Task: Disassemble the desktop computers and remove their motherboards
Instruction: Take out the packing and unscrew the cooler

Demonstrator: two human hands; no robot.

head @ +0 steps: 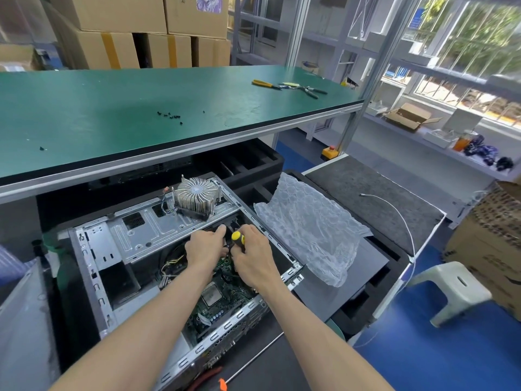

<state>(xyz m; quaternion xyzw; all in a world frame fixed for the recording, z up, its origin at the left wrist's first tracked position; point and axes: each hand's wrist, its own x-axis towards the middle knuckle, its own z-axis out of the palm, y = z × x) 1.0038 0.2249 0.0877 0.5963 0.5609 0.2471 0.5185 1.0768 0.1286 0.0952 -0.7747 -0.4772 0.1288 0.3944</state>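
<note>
The green circuit-covered motherboard lies inside the open silver sheet-metal desktop case, which sits below the green-topped workbench, and both hands work close together over the board's far end. The right hand grips a yellow-and-black-handled screwdriver pointing down into the case, while the left hand, fingers curled, reaches in just beside it; whether it holds anything I cannot tell. A round finned aluminium heatsink rests on the case's metal bracket, clear bubble wrap lies right of the case, and small black screws and pliers lie on the bench.
</note>
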